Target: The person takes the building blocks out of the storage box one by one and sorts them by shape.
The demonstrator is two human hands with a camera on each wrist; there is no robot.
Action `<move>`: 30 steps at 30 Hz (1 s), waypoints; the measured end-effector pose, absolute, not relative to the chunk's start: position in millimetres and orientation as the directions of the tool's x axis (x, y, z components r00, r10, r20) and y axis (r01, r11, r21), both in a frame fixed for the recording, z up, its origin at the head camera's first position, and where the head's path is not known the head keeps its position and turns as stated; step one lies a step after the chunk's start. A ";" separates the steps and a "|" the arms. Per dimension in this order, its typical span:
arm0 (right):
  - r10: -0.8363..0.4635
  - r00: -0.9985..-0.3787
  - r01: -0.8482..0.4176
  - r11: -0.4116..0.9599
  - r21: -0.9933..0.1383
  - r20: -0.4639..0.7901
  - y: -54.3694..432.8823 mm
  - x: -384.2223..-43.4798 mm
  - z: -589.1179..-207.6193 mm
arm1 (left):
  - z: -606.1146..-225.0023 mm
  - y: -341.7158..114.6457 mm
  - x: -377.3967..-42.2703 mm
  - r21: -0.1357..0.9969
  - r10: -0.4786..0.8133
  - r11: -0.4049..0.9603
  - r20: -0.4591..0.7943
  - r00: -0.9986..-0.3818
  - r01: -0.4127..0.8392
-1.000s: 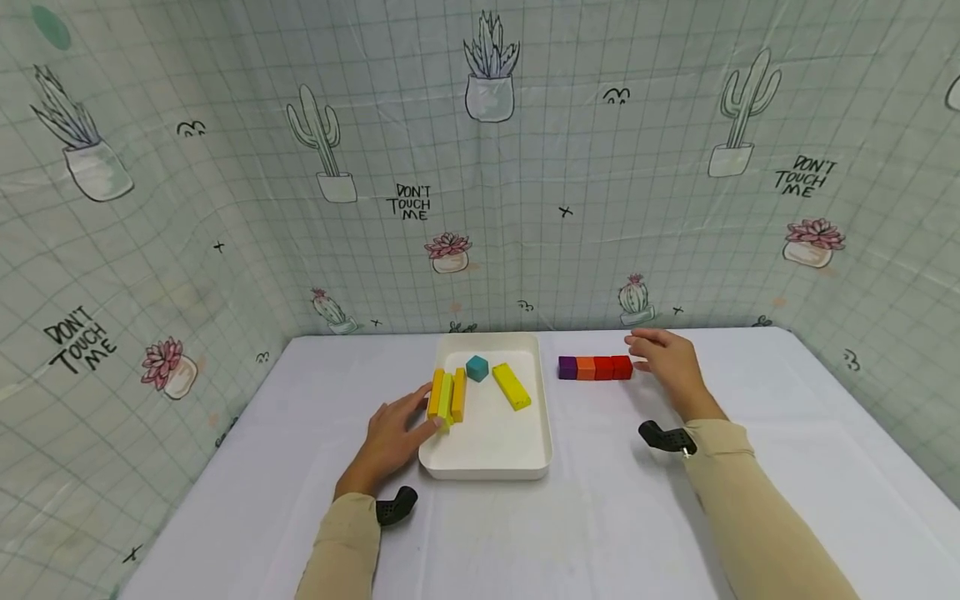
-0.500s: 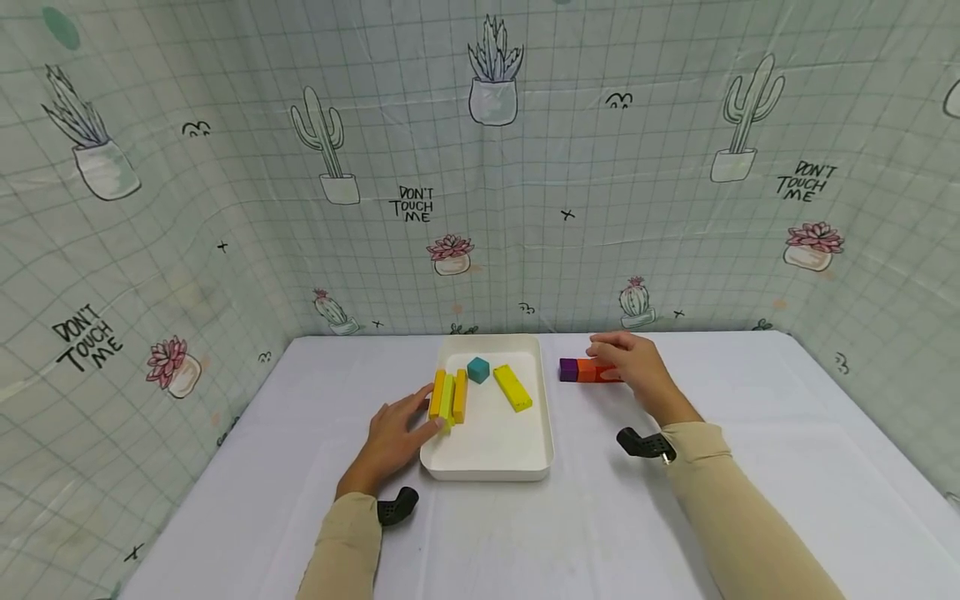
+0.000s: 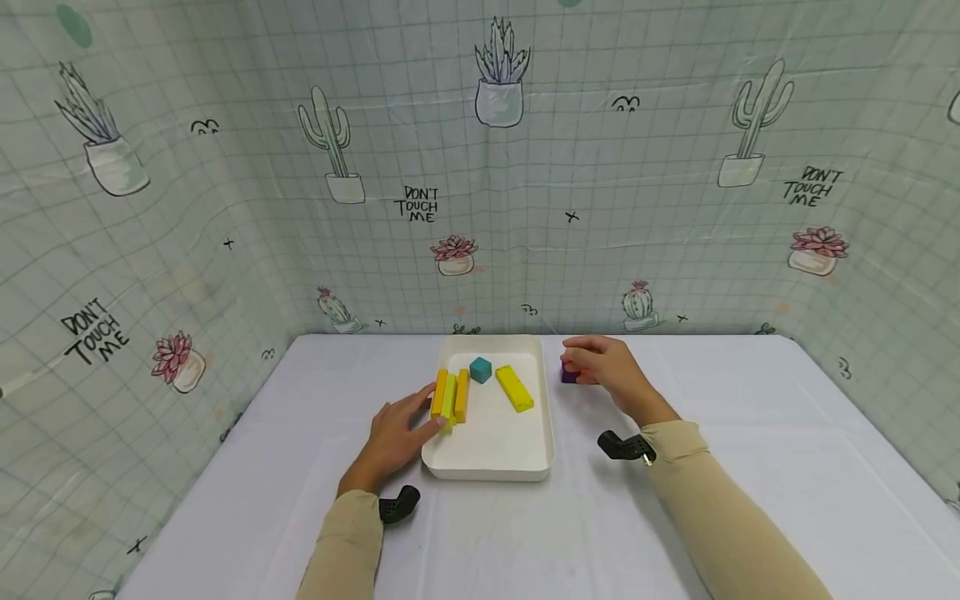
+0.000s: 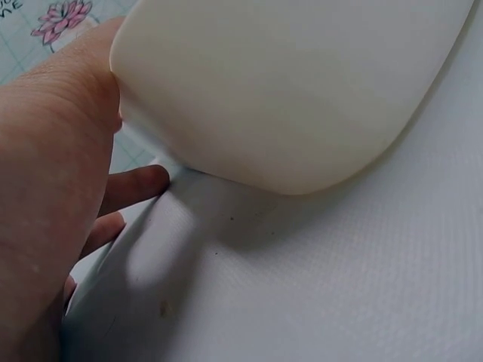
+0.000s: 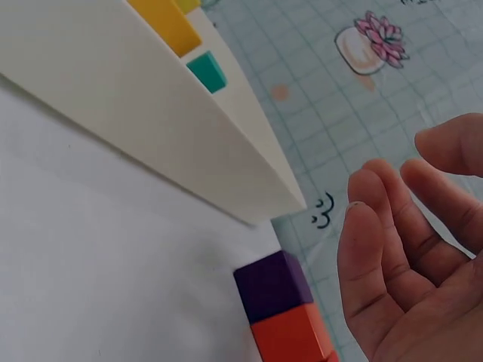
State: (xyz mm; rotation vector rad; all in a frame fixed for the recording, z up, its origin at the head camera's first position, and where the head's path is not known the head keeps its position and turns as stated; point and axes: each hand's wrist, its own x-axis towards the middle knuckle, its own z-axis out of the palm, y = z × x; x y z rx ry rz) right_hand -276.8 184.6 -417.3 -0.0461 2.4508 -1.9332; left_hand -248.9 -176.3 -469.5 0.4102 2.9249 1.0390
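My left hand (image 3: 393,437) is at the left side of a white tray (image 3: 487,462), thumb over the rim and fingers outside the wall. In the left wrist view, fingertips show beside the tray's corner. Yellow and orange-yellow blocks (image 3: 461,396) stand in the tray near that thumb. My right hand (image 3: 611,371) hovers over a row of cubes right of the tray, its fingers loosely bent with nothing between them. The purple cube (image 5: 272,290) heads the row, with an orange cube (image 5: 287,332) against it; the red ones are mostly hidden behind the hand.
Inside the tray also lie a teal cube (image 3: 481,370) and, slanted, a yellow block (image 3: 514,388). A white cloth (image 3: 480,542) covers the table. Behind it hangs a grid-patterned curtain (image 3: 570,267) with plant drawings.
My right hand has moved left along the cube row, from the red end to over the purple end. The left hand and the tray have stayed in place.
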 end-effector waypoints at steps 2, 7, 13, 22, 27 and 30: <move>-0.046 -0.999 -0.005 0.224 -0.975 -0.005 178.0 -278.5 -415.9 | -469.1 -176.6 -249.3 0.623 0.248 0.744 0.075 -0.966 0.240; -0.080 -0.997 0.002 0.203 -0.979 -0.018 161.1 -284.9 -415.2 | -467.2 -178.7 -248.8 0.627 0.238 0.744 0.070 -0.969 0.228; -0.106 -0.994 0.009 0.201 -0.980 -0.031 145.5 -291.5 -417.4 | -466.9 -179.6 -248.3 0.627 0.236 0.745 0.070 -0.969 0.227; -0.121 -0.992 0.009 0.204 -0.979 -0.034 125.9 -297.6 -419.7 | -466.1 -179.4 -249.0 0.631 0.242 0.739 0.078 -0.967 0.236; -0.127 -0.990 0.029 0.214 -0.976 -0.057 119.4 -298.1 -420.8 | -470.2 -177.6 -249.4 0.632 0.233 0.742 0.068 -0.970 0.223; -0.127 -0.991 0.022 0.221 -0.975 -0.051 118.7 -298.6 -420.0 | -470.3 -175.1 -249.4 0.639 0.226 0.738 0.068 -0.972 0.216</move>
